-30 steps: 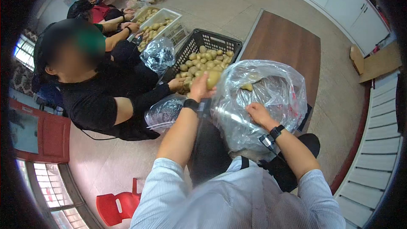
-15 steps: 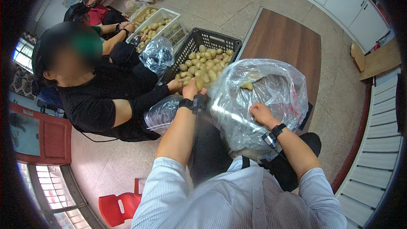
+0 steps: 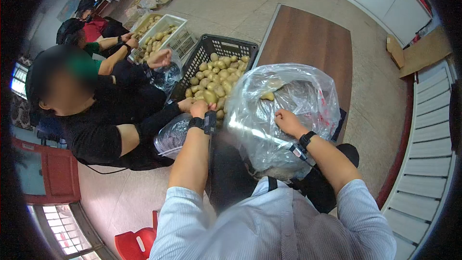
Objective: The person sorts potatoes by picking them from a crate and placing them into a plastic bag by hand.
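Note:
My left hand (image 3: 198,109) is at the near edge of a black plastic crate (image 3: 221,41), its fingers closed around a yellow-brown potato (image 3: 210,97). Several similar potatoes (image 3: 222,73) fill the crate, though they could be kiwifruit. A co-worker's hand (image 3: 186,105) is right beside my left hand. My right hand (image 3: 289,122) lies over the near side of a large clear plastic bag (image 3: 250,149), with fingers curled in. Whatever it grips, if anything, cannot be made out. A single yellowish piece (image 3: 267,96) shows in the bag's wide mouth.
A wooden-topped table (image 3: 308,33) stands behind the bag. To the left sits a co-worker in black (image 3: 96,110), other hand (image 3: 160,58) raised. Beyond are a white crate (image 3: 179,29) of produce and two more people. A red chair (image 3: 137,243) is at lower left.
The whole view has shifted slightly. My left hand has drawn back a little with the potato. The co-worker's other hand has come up into sight near the crate; my right hand stays over the bag.

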The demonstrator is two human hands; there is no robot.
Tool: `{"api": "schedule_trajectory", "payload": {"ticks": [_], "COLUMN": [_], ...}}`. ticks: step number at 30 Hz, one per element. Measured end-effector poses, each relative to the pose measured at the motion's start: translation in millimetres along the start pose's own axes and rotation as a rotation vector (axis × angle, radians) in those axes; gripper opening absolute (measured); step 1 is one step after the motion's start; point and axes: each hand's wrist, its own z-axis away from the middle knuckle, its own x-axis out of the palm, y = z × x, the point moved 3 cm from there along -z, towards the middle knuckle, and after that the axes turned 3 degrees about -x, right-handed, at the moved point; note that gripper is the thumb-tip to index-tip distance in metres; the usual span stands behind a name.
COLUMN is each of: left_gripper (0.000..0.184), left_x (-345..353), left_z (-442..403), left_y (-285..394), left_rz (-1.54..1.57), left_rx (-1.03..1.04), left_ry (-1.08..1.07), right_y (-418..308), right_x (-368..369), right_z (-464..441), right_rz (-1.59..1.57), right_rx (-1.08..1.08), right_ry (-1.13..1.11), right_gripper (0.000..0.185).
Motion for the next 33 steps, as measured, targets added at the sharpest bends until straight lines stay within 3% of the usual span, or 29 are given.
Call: {"api": "schedule_trajectory", "payload": {"ticks": [1,2,4,6,7,8,10,15,25,33], "left_gripper": [0.025,0.022,0.017,0.018,0.018,0.018,0.019,0.022,0.029,0.02], "left_x": [1.3,-4.5,-18.1,-42.5,-37.3,-37.5,-39.9,-40.0,-19.9,-16.0], "left_z": [-4.3,2.9,20.8,59.6,59.9,63.5,79.5,100.1,88.9,81.9], "left_y": [-4.9,9.8,40.4,101.6,107.6,115.1,141.5,173.1,177.3,181.4], "left_rz": [0.861,1.205,1.864,1.455,1.4,1.399,1.278,0.972,0.821,0.782], "left_rx": [-0.333,-0.446,-0.878,-0.267,-0.215,-0.215,-0.166,-0.095,0.032,0.069], "left_ry": [-0.15,-0.294,-0.486,-0.13,-0.189,-0.189,-0.522,-0.755,-0.758,-0.686], "right_y": [-2.7,-5.6,-12.2,-22.9,-31.6,-39.8,-52.9,-64.8,-68.4,-66.4], "right_x": [-3.0,-5.9,-13.5,-20.6,-24.8,-28.7,-35.1,-38.7,-35.1,-28.2], "right_z": [-2.8,-6.0,-13.8,-20.7,-24.8,-29.0,-34.9,-53.8,-82.1,-75.0], "right_rz": [0.083,0.166,0.219,0.272,0.341,0.411,0.447,0.538,0.743,0.874], "right_rx": [-0.059,-0.118,-0.168,-0.219,-0.237,-0.257,-0.281,-0.349,-0.256,-0.177], "right_ry": [0.029,0.058,0.083,0.105,0.143,0.181,0.213,0.268,0.09,0.027], "right_gripper": [0.029,0.032,0.034,0.036,0.036,0.036,0.037,0.039,0.038,0.037]}}
